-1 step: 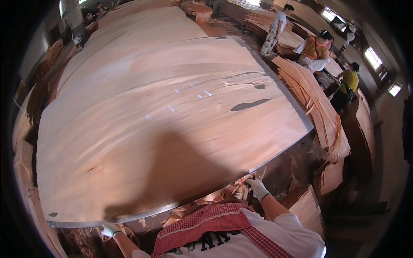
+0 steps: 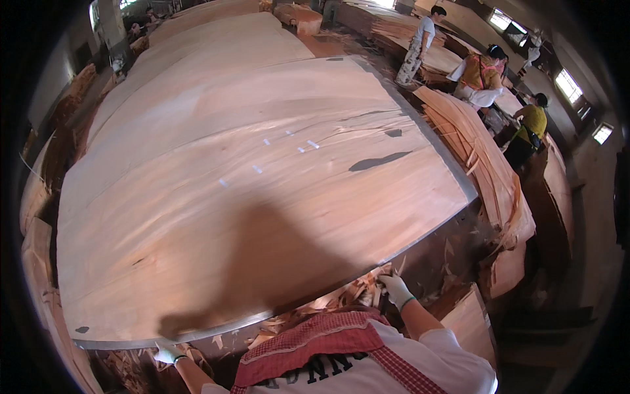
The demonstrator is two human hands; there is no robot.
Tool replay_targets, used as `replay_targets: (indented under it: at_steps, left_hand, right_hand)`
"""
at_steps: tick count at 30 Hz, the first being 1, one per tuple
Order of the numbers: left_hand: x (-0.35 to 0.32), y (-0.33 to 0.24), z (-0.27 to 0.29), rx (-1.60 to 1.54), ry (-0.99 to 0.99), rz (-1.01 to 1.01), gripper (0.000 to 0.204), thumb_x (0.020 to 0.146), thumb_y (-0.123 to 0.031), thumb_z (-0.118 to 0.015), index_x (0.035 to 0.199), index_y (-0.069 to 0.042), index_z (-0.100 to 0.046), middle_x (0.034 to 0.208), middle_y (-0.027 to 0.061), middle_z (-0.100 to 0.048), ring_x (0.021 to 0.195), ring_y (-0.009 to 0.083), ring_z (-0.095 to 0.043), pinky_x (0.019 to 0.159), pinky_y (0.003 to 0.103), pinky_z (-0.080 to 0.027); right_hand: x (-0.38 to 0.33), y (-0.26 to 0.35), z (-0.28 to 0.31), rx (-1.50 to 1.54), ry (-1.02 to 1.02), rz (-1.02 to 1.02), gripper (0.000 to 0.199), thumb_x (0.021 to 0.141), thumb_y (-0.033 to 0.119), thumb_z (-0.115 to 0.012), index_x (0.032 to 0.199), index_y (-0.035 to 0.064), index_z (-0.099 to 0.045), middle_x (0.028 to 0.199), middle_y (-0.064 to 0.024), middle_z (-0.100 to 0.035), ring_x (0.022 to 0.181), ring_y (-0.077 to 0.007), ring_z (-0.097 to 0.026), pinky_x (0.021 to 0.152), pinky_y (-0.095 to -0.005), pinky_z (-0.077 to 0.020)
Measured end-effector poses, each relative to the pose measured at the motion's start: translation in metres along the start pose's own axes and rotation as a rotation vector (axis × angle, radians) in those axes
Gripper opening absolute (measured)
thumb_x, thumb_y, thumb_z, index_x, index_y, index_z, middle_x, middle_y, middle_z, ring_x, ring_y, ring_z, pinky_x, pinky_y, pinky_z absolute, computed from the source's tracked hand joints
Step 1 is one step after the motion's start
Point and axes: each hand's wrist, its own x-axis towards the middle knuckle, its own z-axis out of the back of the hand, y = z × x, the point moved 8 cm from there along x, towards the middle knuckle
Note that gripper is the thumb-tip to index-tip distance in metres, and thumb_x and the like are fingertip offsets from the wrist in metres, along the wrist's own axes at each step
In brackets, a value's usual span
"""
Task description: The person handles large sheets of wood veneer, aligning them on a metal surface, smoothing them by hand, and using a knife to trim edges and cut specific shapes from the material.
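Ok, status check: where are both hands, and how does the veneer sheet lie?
Left hand gloved, at veneer sheet's near edge. Right hand gloved, at the edge among wood scraps. Sheet flat on the stack; grip unclear both sides. Workers far right.

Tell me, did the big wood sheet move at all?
No. The veneer sheet lies in the same place against the table edge.

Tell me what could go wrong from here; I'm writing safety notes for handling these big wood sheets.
1. The veneer sheet already shows long splits and dark holes; with the left hand and right hand only at its near edge, a lift or pull could tear it further.
2. Loose scraps lie heaped beneath that edge, so fingers or feet could snag.
3. The sheet's thin edge may cut or splinter, though both hands appear gloved.
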Motion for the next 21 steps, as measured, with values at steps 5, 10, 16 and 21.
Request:
replay_targets:
  at_steps: [5,10,16,21]
  left_hand:
    - [-0.14,-0.047,-0.071,0.241,0.034,-0.83,0.04,0.092,-0.02,-0.06,0.121,0.007,-0.053,0.116,0.0231,-0.059,0.109,0.0315,-0.056,0.099,0.038,-0.044]
    - [-0.431,-0.047,-0.186,0.294,0.413,-0.877,0.034,0.095,-0.018,-0.05,0.123,0.001,-0.051,0.119,0.0165,-0.055,0.109,0.0276,-0.053,0.097,0.037,-0.043]
    - [-0.77,-0.03,-0.277,0.255,0.686,-1.137,0.029,0.087,-0.022,-0.055,0.112,-0.005,-0.056,0.108,0.0182,-0.061,0.098,0.0366,-0.059,0.083,0.047,-0.048]
    - [-0.957,-0.003,-0.321,0.197,1.201,-1.145,0.032,0.087,-0.021,-0.056,0.115,-0.005,-0.055,0.112,0.0168,-0.056,0.107,0.0358,-0.052,0.093,0.046,-0.042]
  right_hand:
    - [0.043,0.018,0.126,0.132,-0.048,0.005,0.015,0.095,0.017,-0.053,0.094,0.0038,-0.06,0.08,-0.0075,-0.063,0.055,-0.0157,-0.054,0.046,-0.0313,-0.0433]
    - [0.07,0.096,0.226,-0.117,0.041,0.217,0.034,0.096,0.025,-0.052,0.117,-0.0025,-0.057,0.109,-0.0148,-0.061,0.097,-0.0238,-0.059,0.079,-0.0345,-0.0498]
    - [0.018,0.186,0.287,-0.356,0.071,0.26,0.038,0.099,0.036,-0.046,0.108,0.0017,-0.062,0.097,-0.0074,-0.061,0.087,-0.0203,-0.053,0.08,-0.0324,-0.0443]
    - [0.108,0.249,0.403,-0.188,-0.077,0.081,0.031,0.098,0.036,-0.049,0.103,0.0078,-0.063,0.081,-0.0002,-0.057,0.07,-0.0121,-0.051,0.068,-0.0296,-0.0477]
